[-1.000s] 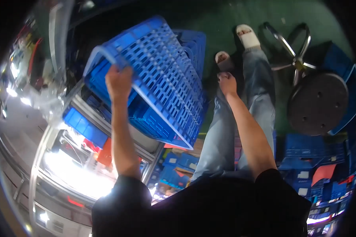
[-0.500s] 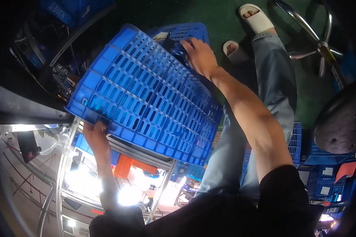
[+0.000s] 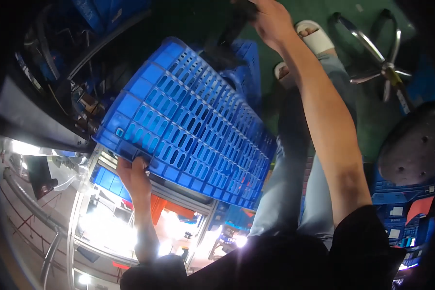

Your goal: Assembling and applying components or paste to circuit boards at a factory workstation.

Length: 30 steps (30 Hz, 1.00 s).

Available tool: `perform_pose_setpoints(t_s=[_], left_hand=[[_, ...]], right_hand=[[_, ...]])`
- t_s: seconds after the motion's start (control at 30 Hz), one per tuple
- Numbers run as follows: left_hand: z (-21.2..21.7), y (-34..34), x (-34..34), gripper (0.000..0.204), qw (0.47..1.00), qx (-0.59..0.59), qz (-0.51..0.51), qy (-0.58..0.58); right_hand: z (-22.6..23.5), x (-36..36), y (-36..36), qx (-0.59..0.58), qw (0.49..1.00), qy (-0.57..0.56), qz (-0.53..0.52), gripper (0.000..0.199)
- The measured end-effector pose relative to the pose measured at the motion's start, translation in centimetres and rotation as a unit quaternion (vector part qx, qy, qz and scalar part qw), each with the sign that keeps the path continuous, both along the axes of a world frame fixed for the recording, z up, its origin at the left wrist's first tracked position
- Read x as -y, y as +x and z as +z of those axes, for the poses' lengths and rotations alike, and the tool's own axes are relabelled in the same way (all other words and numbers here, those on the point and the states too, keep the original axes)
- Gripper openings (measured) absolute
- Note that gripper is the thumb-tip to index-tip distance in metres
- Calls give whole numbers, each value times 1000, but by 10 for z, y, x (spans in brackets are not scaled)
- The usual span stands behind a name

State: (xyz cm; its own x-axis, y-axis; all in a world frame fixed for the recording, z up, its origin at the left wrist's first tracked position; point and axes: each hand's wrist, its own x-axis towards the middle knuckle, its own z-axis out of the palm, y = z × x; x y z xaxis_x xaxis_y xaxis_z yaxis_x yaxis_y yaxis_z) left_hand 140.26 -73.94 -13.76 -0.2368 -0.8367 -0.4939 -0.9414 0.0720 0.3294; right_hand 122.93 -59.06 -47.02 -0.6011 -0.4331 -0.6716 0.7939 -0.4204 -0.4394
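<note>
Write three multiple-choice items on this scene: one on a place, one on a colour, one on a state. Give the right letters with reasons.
1. Where does the left hand grip the slatted crate?
A. its lower rim
B. its far top corner
C. nowhere

2. What colour is the crate?
A. red
B. blue
C. grey

3. How is the crate held?
A. flat on the floor
B. tilted in the air
C. stacked on the stool

Answers: 1 A, the fingers curl over the near lower edge. 2 B, its slats are bright blue. 3 B, it slants above the green floor, while the right hand is raised beyond its far end and the stool seat stands apart.
</note>
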Motion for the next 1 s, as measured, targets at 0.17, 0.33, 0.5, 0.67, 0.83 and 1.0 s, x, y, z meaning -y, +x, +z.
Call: perform_pose_setpoints(t_s=[0.17,0.33,0.5,0.67,0.83,1.0], left_hand=[[-7,0,5,15,996,28,-81,-2],[-14,9,10,28,987,52,-137,-66],[-25,15,7,29,982,-27,-146,-116],[-46,24,5,37,961,-72,-204,-174],[-49,10,-23,43,984,-43,-136,-107],[-44,-4,-41,52,993,-72,-72,-65]], right_hand=[[15,-124,-4,179,950,-211,-146,37],[132,-168,-17,296,932,-37,-204,33],[267,-213,-41,120,987,-103,-14,21],[371,-213,-34,-348,876,329,50,27],[473,-193,-32,-8,987,39,-158,23],[474,-234,-18,-172,970,-46,-166,3]])
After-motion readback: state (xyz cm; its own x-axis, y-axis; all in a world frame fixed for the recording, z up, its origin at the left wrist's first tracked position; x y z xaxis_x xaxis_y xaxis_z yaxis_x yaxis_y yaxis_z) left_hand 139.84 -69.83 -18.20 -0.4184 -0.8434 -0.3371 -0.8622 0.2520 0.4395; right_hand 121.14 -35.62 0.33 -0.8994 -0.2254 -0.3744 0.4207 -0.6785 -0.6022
